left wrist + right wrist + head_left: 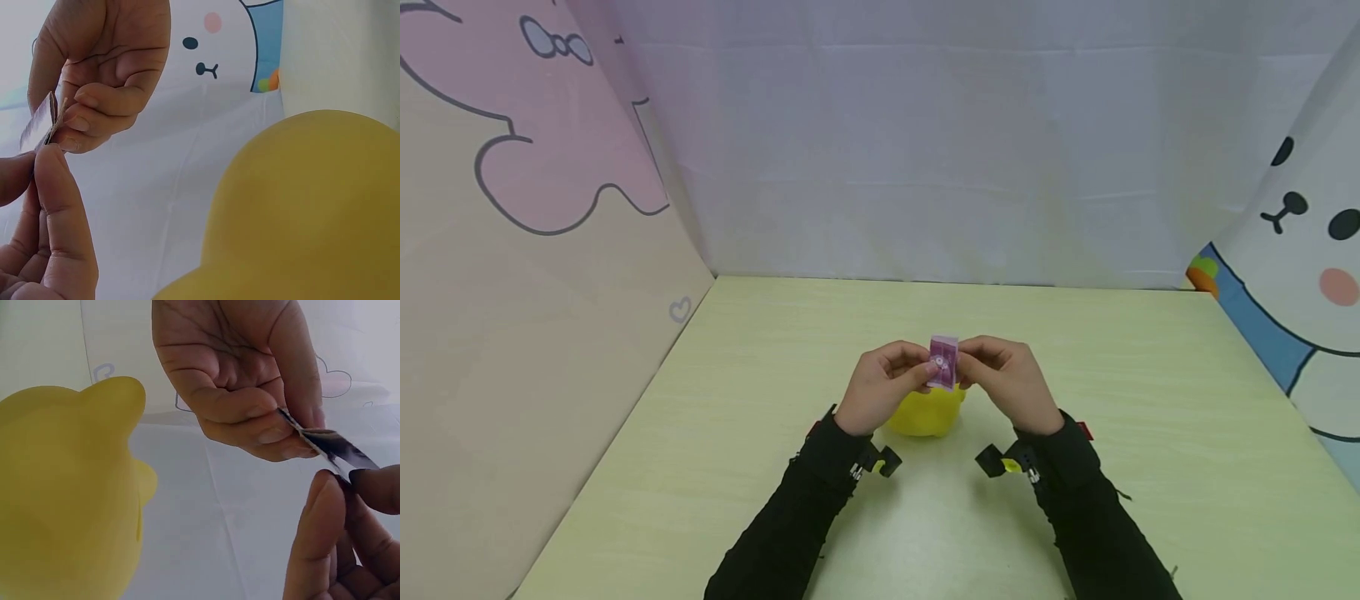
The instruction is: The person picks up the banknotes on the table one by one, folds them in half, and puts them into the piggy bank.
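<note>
A small folded purple printed paper (946,354), much like a banknote, is held up in front of me. My left hand (880,387) pinches its left side, thumb on the face turned to me. At the paper's right edge, my right hand (1011,383) pinches with thumb and fingertips. Both wrist views show the folded paper (334,450) edge-on, its layers spread slightly apart. Behind and below the hands stands a rounded yellow object (925,417), smooth and shiny, with ear-like bumps in the right wrist view. The paper and fingers hide its top in the head view.
A pale yellow-green table (737,500) spreads beneath everything. A white curtain (925,167) hangs along its back edge. Cartoon-printed panels stand on either side, a pink figure (572,150) at left and a white bear (1300,267) at right.
</note>
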Motion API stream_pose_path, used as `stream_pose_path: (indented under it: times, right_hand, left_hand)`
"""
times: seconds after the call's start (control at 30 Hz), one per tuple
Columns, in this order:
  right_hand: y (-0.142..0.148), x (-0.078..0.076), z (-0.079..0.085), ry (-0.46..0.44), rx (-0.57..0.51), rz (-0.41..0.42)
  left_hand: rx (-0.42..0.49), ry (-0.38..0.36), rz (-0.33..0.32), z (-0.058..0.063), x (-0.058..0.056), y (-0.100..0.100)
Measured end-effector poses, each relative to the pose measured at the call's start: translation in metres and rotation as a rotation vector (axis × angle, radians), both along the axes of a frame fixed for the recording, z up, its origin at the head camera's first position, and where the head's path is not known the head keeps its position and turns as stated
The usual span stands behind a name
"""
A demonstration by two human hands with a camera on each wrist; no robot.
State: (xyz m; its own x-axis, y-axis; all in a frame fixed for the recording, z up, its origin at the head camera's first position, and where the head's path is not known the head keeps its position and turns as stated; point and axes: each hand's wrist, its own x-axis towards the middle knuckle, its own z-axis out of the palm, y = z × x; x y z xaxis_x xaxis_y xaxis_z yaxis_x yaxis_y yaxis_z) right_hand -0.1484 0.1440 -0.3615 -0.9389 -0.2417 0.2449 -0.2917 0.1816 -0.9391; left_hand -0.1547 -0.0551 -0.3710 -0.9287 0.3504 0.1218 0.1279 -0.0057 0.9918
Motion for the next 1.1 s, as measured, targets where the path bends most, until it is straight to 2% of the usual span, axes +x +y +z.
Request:
stream_pose_path:
  times: [0.23, 0.4, 0.77, 1.1]
  right_hand:
    - [0.0016, 0.0024, 0.0032, -0.001, -0.045, -0.052]
    - [0.0004, 0.0046, 0.0061, -0.004, -0.066, -0.056]
    - [-0.0011, 0.0048, 0.0040, -0.027, -0.020, 0.019]
    - [-0.0019, 0.0036, 0.0030, -0.048, -0.007, 0.026]
  left_hand:
    - [-0.042, 0.011, 0.006, 0.0005, 0.0011, 0.0000]
    - [-0.061, 0.022, 0.008, 0.0000, 0.0013, 0.0003]
    - [-0.056, 0.030, 0.012, 0.0017, 0.0025, -0.0005]
    - [-0.049, 0.021, 0.028, 0.0015, 0.0018, -0.0010]
